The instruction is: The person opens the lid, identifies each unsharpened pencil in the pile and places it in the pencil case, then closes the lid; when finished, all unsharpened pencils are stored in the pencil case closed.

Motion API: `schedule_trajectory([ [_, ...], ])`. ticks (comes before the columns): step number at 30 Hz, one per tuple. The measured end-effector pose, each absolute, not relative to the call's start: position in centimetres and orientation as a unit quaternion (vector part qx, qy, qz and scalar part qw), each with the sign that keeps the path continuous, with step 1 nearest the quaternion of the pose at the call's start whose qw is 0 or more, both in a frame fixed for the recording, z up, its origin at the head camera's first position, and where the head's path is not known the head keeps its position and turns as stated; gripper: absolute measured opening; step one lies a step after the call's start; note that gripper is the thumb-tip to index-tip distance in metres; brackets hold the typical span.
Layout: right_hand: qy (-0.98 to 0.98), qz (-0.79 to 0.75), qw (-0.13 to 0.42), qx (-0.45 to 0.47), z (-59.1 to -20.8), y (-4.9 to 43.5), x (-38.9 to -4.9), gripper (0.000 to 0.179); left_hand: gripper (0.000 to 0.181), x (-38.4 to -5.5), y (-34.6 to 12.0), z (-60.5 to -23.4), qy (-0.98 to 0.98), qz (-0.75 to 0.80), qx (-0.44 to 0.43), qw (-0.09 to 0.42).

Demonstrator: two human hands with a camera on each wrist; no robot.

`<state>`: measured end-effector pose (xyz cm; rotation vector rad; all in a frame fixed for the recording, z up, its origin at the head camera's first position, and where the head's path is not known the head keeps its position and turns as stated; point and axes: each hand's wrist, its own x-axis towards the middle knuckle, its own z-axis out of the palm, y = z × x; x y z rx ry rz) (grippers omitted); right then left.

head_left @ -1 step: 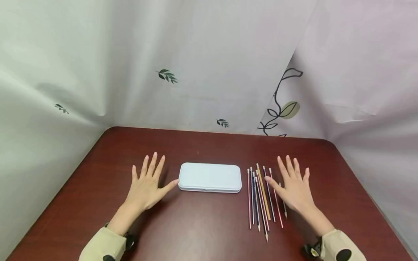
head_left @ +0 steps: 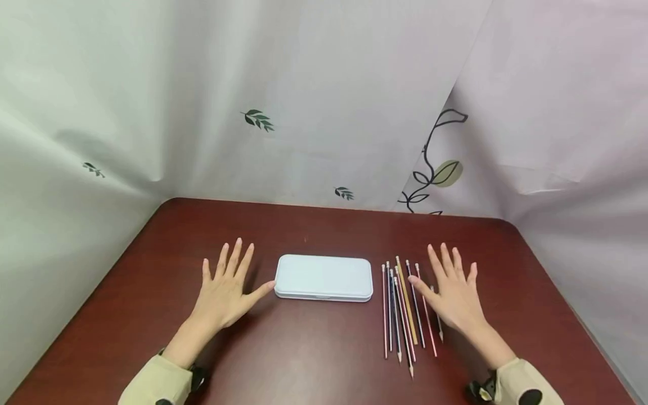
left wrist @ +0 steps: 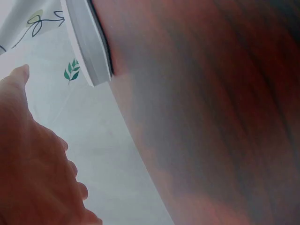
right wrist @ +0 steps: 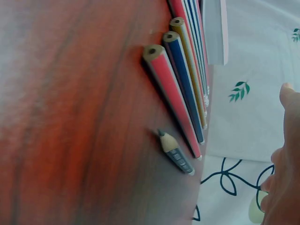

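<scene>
Table [head_left: 304,354] beneath case [head_left: 324,277], cloth [head_left: 334,84] behind

Case [head_left: 324,277]: white. Pencils [head_left: 407,304], right of the case: pink, dark blue, yellow. Table [head_left: 314,351] beneath the case: reddish brown, dark-streaked. Curtain [head_left: 324,84] behind the case: whitish, green leaf sprigs, black-outlined vine.

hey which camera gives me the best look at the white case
The head view: it shows the white case end to end, top and front visible. Both wrist views catch only part, cut off by the picture's top edge.
</scene>
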<state>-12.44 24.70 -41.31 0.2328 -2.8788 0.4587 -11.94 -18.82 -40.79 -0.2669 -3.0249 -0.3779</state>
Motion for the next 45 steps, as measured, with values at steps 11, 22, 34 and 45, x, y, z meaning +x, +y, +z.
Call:
schedule_trajectory([
  [11, -0.978, 0.169, 0.08, 0.09, -41.7, 24.3, -12.4, 0.081, 0.095, -12.5, -18.4, -40.8, -0.98, -0.172, -0.104, 0.01],
  [22, -0.947, 0.171, -0.004, 0.272, -40.2, 19.9, -16.0, 0.082, 0.123, -16.2, -16.2, -41.4, -0.915, -0.319, -0.237, -0.066],
  [34, -0.878, -0.07, 0.032, 0.472, -39.4, 11.0, -17.6, 0.068, 0.089, -18.0, -14.5, -40.9, -0.95, -0.192, -0.245, -0.033],
  [45, -0.811, -0.219, 0.069, 0.538, -39.5, 7.7, -17.4, 0.066, 0.087, -18.5, -14.5, -41.2, -0.939, -0.222, -0.26, -0.017],
])
